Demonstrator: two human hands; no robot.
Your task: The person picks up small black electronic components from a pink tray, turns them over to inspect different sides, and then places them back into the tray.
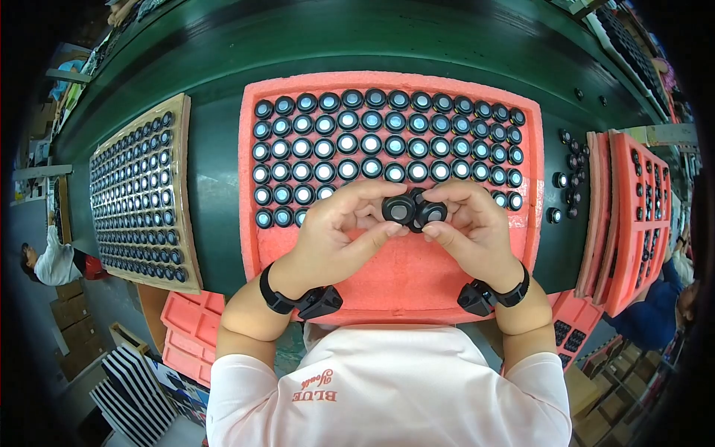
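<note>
Left hand (339,235) — fingers curled closed around a small round black lens ring (398,210) with a pale glassy centre, held above the pink foam tray (395,272). Right hand (473,231) — fingers likewise closed on a second black lens ring (432,214), touching the first, the two meeting over the tray's bare lower half. Tray: upper rows filled with matching black rings in round sockets, resting on a dark green surface (216,186). To the left, a tan tray (182,186) packed with smaller rings. To the right, stacked pink trays (640,223) leaning on edge, with loose rings (570,179) just beside them. Black wrist bands on both arms.
</note>
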